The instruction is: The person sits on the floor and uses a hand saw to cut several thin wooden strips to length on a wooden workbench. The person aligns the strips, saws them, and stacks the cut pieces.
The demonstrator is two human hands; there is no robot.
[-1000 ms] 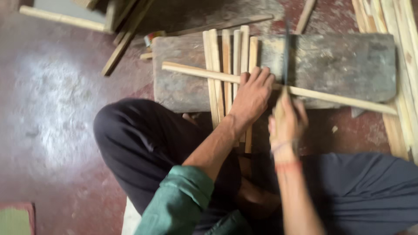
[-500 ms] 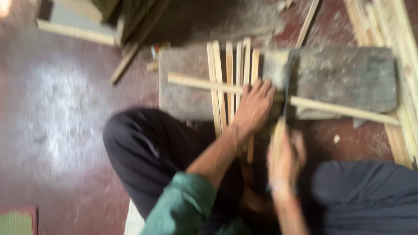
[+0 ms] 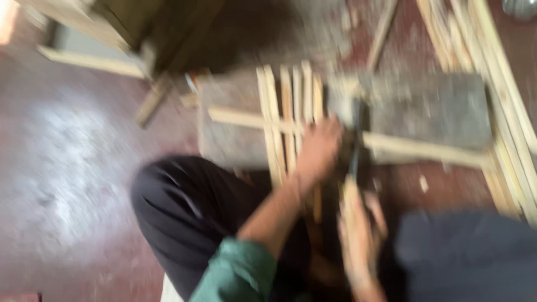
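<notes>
Frame is badly smeared; outlines only.

I sit low on the dark red floor, knees spread in black trousers, a grey slab-like work block across the upper middle of the frame. It serves as my anvil: a hard, flat bed under the wood.

Five or so thin pale wooden slats lie side by side, running from the block down toward my lap. One long pale wooden strip crosses over them from centre-left to right, at nearly a right angle, so the pieces form a lattice where they meet.

My left hand, green sleeve behind it, presses down flat on the crossing, fingers spread over slats and strip. Judged purpose: pinning the joint so nothing slides. It clamps by weight, not curled round anything that I can make out.

My right hand sits lower centre, closed round the pale handle of a dark-headed striking tool, apparently a hammer or hatchet; blur hides which. Its head stands over the strip just right of my left hand, very near the fingers.

So the crossing lies under the left hand and just above the right hand in the frame.

More loose pale strips pile along the right edge, within reach. Planks and a box-like form sit upper left.
</notes>
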